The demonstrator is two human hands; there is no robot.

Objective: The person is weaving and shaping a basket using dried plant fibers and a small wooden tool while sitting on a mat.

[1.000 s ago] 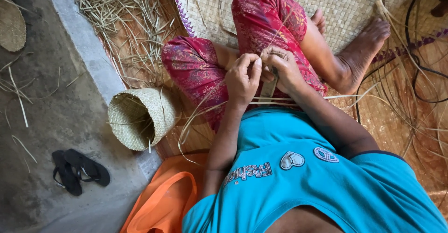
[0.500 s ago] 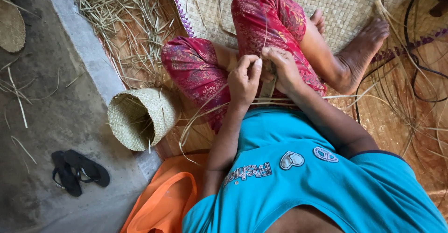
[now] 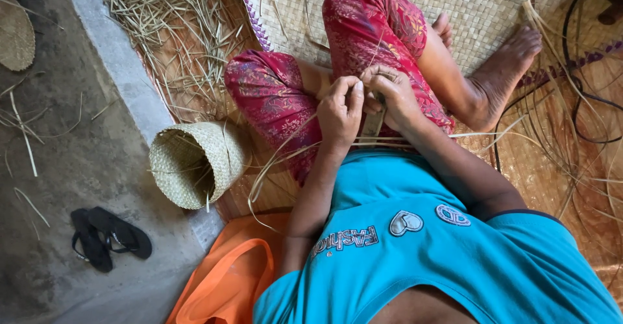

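I sit cross-legged in red patterned trousers [image 3: 376, 25] and a turquoise shirt. Both hands meet over my lap. My left hand [image 3: 339, 112] pinches thin pale straw strips [image 3: 292, 155] that trail down to the left. My right hand [image 3: 397, 95] is closed on the top of a narrow woven straw band [image 3: 372, 125] between the two hands. The fingertips of both hands touch. Where the strips join the band is hidden by my fingers.
A small woven basket [image 3: 195, 163] lies on its side at my left. Black sandals [image 3: 109, 236] rest on the concrete floor, orange cloth [image 3: 224, 278] beside my hip. Loose straw [image 3: 172, 32] is piled on the left, a woven mat [image 3: 500, 6] lies under my feet, and a black cable [image 3: 577, 84] runs on the right.
My fingers have shifted slightly on the straw, and the hands stay in the same place over my lap. Nothing else has moved.
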